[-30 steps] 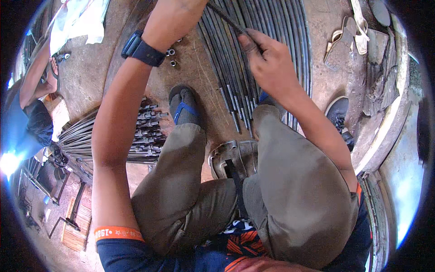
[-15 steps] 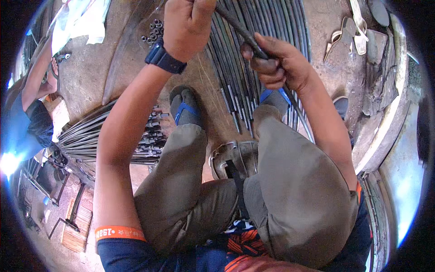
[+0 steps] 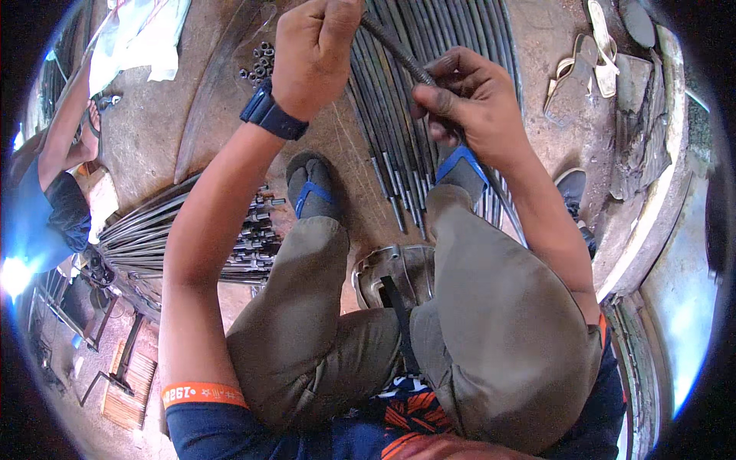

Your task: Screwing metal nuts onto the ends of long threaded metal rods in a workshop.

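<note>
A dark metal rod (image 3: 397,54) slants between my hands, and its surface looks threaded. At the top edge, my left hand (image 3: 318,57) is closed round the rod's upper part; the fingertips are cut off or hidden. My right hand (image 3: 479,103) pinches the rod lower down between thumb and fingers. Whether the rod carries on below that hand is hard to tell. Beneath both hands lies a row of long dark rods (image 3: 429,38) on the floor, with brighter ends towards me. Small metal nuts (image 3: 259,63) sit in a heap beside my left wrist.
A bundle of rods (image 3: 165,234) with fittings on their ends lies left of my legs. Between my legs is a ribbed metal casing (image 3: 395,268). Sandals (image 3: 586,65) rest at the upper right. Another person (image 3: 54,169) is at the far left near a bright light.
My right hand's fingers have loosened from a full wrap to a pinch, and the hand has shifted slightly up. My left hand stays closed on the rod, nearly unmoved.
</note>
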A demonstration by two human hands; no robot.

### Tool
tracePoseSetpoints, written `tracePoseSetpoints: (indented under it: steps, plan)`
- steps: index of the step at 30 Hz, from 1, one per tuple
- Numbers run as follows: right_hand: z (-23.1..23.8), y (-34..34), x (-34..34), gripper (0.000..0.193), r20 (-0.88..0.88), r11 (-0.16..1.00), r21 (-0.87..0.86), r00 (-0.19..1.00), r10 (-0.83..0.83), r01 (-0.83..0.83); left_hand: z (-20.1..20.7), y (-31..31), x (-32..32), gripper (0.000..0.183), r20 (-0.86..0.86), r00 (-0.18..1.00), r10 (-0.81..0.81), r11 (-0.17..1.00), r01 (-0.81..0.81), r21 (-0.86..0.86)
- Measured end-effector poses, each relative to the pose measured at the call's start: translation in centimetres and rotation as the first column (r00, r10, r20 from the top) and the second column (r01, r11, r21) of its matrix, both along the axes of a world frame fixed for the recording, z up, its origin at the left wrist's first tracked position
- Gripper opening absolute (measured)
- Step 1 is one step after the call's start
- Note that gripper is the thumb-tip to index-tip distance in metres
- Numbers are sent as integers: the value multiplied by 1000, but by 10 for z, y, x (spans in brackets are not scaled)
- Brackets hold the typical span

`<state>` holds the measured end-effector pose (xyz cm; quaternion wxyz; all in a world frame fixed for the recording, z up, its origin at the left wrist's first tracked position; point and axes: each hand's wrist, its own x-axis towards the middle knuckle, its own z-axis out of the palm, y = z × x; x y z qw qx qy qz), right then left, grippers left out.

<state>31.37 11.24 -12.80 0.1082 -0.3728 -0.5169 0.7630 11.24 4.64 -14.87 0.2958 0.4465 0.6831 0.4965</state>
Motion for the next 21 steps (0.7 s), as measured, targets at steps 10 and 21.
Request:
tracePoseSetpoints:
  steps: [10,21]
  plan:
    - [-11,-16,-9,26,79,716,698,994,-79,1,22,10,-4,58,-123,990,-71,975,43,-218]
    - [4,15,3,28,-69,924,-328,980,187,-199,14,12,1,55,-250,968,-16,999,26,37]
